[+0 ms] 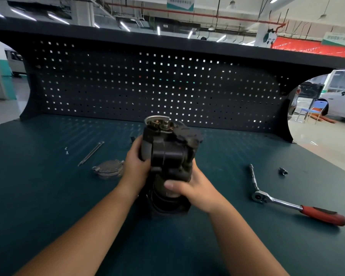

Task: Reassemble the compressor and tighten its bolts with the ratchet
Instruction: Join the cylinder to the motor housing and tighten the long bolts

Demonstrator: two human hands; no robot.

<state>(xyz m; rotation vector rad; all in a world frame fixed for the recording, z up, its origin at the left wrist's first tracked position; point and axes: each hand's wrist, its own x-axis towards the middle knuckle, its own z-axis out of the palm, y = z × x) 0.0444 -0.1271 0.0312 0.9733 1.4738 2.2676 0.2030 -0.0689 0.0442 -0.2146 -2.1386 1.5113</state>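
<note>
Right hand (197, 189): nearest you, your fingers (172, 185) curl round the lower body of the compressor (167, 152).
Left hand (135, 166): it grips the compressor's left side, higher up.
Compressor: dark, held on end between both hands over the middle of the tabletop (48, 196); you cannot tell whether its base rests there.
Ratchet (299, 206): lies flat to your right, red handle pointing right, well apart from your hands.
Socket (283, 171): small, dark, beyond the ratchet.
Round cover (109, 169): flat, just left of your left hand.
Long bolts (91, 154): beyond the cover.
</note>
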